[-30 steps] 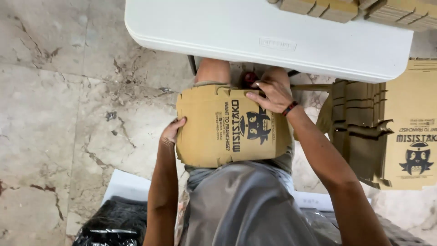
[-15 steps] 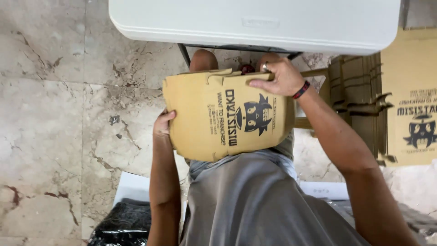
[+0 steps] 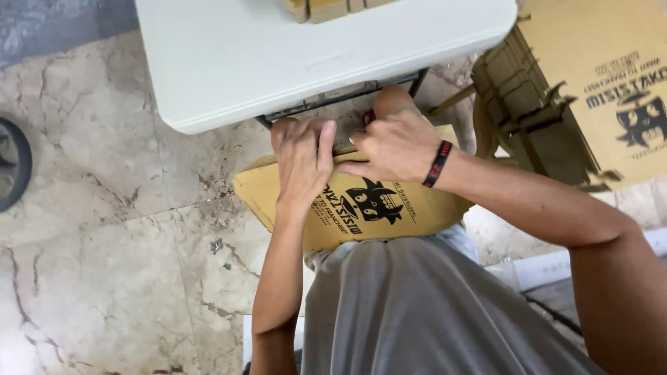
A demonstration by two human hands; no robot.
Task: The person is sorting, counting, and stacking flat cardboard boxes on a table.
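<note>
Looking down past a grey shirt [image 3: 431, 312], the view takes in a marble floor [image 3: 104, 264] of pale beige stone with dark veins, and a white plastic folding tabletop [image 3: 292, 62] across the far part of the scene, its dark metal frame showing under the near edge. At the far edge of the tabletop lies a small stack of cardboard pieces [image 3: 326, 8], cut off by the picture's border. A dark round object [image 3: 12, 163] sits on the floor at the far left, only partly in view.

One flat brown cardboard box [image 3: 361, 208] rests on the person's lap, just below the near edge of the tabletop. Its upper face carries a black cartoon figure with pointed ears and lines of black lettering beside it.

Both hands lie on the far edge of this box. The left hand [image 3: 302, 163] presses down flat with fingers extended over the edge, and the right hand [image 3: 396, 146] curls its fingers onto the same edge beside it, the two hands touching. A black wristband with a red mark [image 3: 436, 164] circles the right wrist.

To the right, standing on the floor, is a bundle of folded brown cardboard boxes [image 3: 535, 118]; the flat one [image 3: 618, 90] on its right shows the same black figure and lettering.
</note>
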